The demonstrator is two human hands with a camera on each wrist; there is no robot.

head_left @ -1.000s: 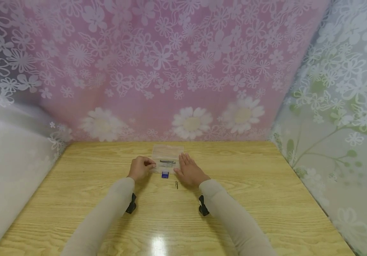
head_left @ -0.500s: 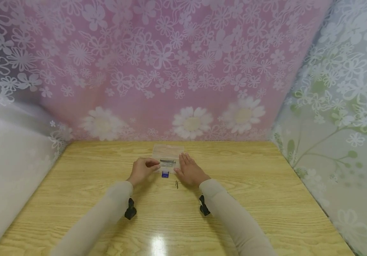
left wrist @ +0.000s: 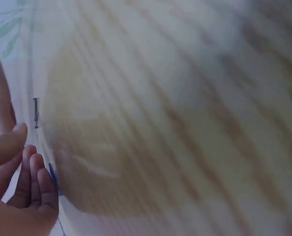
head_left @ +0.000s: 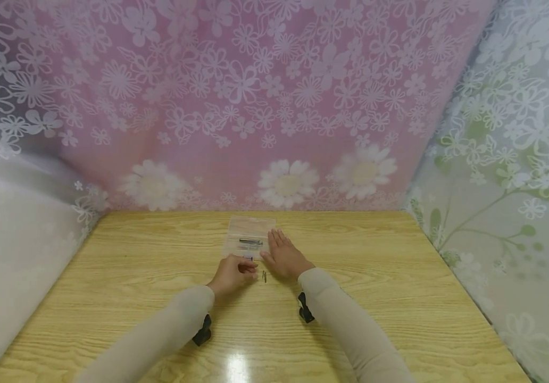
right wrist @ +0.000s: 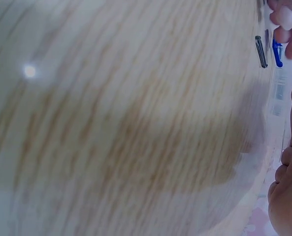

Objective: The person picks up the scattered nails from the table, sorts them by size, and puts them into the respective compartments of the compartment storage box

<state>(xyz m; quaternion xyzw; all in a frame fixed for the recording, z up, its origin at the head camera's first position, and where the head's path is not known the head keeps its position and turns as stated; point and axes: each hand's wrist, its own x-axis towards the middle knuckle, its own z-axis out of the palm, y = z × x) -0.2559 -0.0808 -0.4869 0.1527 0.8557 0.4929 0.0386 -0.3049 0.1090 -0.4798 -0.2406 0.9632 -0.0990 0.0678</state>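
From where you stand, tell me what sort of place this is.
Probably a small tabletop booth set up for hand work, not a lived-in room. A wooden table is closed in on three sides by flower-printed curtains, and it holds only a clear plastic box and some tiny parts by both hands.

Beige sleeves point(head_left: 159, 330) — black wrist straps point(head_left: 203, 331)

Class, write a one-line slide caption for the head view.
Left hand over small blue piece; flat right hand beside clear plastic box.
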